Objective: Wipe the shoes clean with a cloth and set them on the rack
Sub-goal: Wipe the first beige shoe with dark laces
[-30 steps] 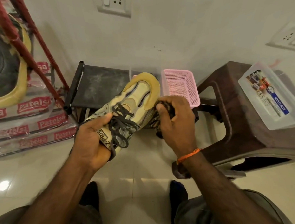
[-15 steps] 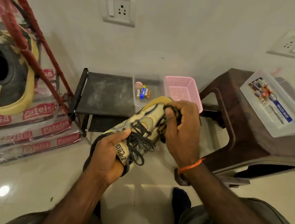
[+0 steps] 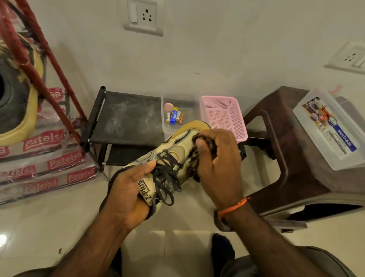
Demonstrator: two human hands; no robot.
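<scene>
A beige and yellow sneaker point(image 3: 177, 147) with black laces is held in the air, toe pointing away, above the floor. My left hand point(image 3: 129, 188) grips it at the tongue and heel end. My right hand point(image 3: 218, 164) holds a bunched dark patterned cloth point(image 3: 194, 161) pressed against the shoe's right side. The low black rack point(image 3: 126, 120) stands just behind the shoe against the wall. A second beige and black shoe point(image 3: 10, 99) sits high at the far left on a red-framed rack point(image 3: 27, 53).
On the black rack's right end are a clear tray with batteries point(image 3: 174, 115) and a pink basket point(image 3: 224, 115). A brown plastic stool point(image 3: 291, 154) at right carries a clear multi-box point(image 3: 333, 127). Wrapped packages point(image 3: 40, 165) lie stacked at left. Pale floor tiles lie below.
The shoe and both hands have sunk lower in view as the head tilted up. My right hand has slid the cloth along the shoe's side toward the toe.
</scene>
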